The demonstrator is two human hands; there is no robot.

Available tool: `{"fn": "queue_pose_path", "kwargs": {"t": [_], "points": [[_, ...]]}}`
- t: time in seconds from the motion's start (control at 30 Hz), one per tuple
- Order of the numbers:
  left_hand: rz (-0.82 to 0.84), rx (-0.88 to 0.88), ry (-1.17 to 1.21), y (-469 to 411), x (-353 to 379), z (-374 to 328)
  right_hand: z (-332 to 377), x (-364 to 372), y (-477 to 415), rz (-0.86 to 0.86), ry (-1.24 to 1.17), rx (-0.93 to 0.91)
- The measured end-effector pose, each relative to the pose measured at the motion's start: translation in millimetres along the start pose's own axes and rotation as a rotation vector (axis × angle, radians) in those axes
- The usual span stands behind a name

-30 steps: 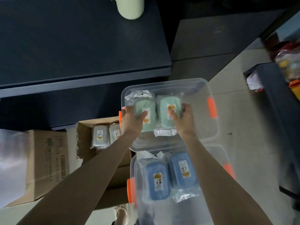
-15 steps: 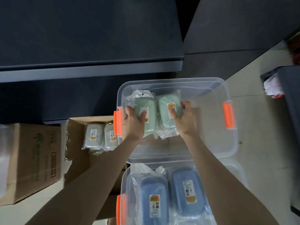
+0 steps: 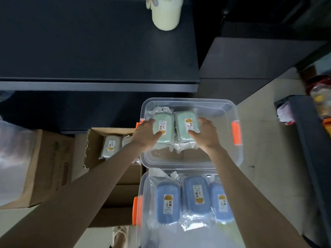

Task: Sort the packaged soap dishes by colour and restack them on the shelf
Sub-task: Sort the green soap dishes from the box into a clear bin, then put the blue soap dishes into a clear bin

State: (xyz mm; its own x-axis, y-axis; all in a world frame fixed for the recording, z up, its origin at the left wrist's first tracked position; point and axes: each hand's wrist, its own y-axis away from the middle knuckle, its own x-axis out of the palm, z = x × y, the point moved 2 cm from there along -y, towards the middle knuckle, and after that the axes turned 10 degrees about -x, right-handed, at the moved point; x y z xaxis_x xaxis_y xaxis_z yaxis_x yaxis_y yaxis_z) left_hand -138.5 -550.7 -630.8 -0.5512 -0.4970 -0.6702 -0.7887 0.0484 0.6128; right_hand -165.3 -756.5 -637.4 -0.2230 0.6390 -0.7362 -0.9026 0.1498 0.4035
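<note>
Currently, two green soap dishes (image 3: 163, 127) at clear bin's (image 3: 239, 158) far-left corner, left hand (image 3: 146, 136) gripping one, right hand (image 3: 206, 136) the other, three blue dishes (image 3: 167, 203) nearer.

Pale cup (image 3: 165, 15) partly beyond the top edge; third blue dish (image 3: 218, 197) half behind right forearm (image 3: 250, 203).

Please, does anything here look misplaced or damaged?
No colour is mixed: green soap dishes share the upper bin, blue ones the lower bin. Only the cardboard box has a ragged, torn left flap edge.

In the far bin (image 3: 226, 159) soap dishes (image 3: 164, 128) lie abreast; it perhaps overlaps the near bin (image 3: 143, 187).
</note>
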Motion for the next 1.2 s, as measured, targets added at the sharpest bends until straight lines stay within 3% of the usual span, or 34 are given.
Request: {"fn": "queue_pose_path", "kwargs": {"t": [0.27,0.5,0.7,1.0,1.2], "points": [[-0.247,0.156,-0.199,105,-112,-2,101,-67,74,-0.034,0.117,-0.201],[-0.472,0.304,-0.192,223,-216,31,230,-109,157,-0.125,0.204,-0.463],[-0.707,0.349,-0.226,328,-296,100,351,-101,252,-0.193,0.286,-0.682],[-1.010,0.350,-0.311,499,-391,252,506,-30,418,-0.320,0.367,-0.906],[-1.162,0.386,-0.323,576,-470,306,610,-27,491,-0.429,0.398,-1.039]]}}
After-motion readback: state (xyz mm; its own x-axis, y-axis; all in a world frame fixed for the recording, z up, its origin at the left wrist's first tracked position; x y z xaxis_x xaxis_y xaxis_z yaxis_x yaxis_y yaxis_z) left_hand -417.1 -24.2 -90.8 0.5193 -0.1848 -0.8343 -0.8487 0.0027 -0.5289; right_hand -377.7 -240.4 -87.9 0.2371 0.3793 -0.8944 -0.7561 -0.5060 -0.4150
